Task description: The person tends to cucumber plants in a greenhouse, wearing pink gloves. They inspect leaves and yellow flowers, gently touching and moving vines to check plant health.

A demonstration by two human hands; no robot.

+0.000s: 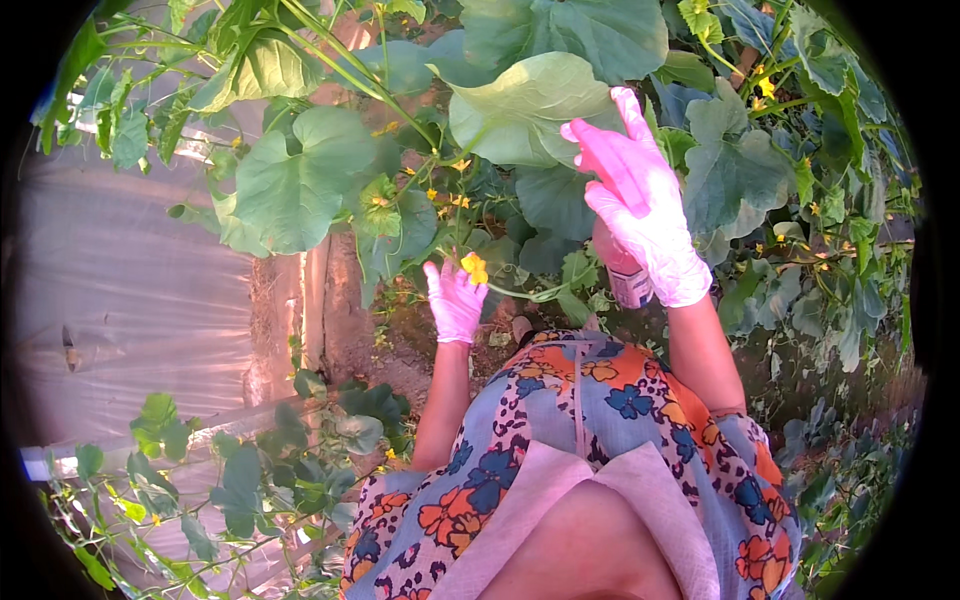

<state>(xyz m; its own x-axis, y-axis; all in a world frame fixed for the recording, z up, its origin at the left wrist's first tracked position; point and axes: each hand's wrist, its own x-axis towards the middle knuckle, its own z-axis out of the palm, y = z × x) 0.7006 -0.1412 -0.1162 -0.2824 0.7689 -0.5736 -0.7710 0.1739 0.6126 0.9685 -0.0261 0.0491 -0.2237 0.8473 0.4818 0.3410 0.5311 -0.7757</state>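
Observation:
My left hand (454,306), in a thin pale glove, is low among the vines with its fingers partly spread. A yellow blossom (474,267) is at its fingertips, and whether the fingers pinch it or its stem cannot be told. From beside that hand a thin green stem (534,296) runs right. My right hand (646,214), gloved the same way, is raised higher, its fingers pointing up and left. A small bottle with a printed label (630,289) shows under its palm, held there. The fingertips reach the edge of a large pale leaf (536,101); the bottle's top is hidden.
Broad-leaved vines with yellow flowers (739,161) crowd the front and right. Translucent plastic sheeting (142,277) hangs at left, beside an earth edge (274,322). More vines (240,487) grow at lower left. Bare soil (349,330) shows near my feet.

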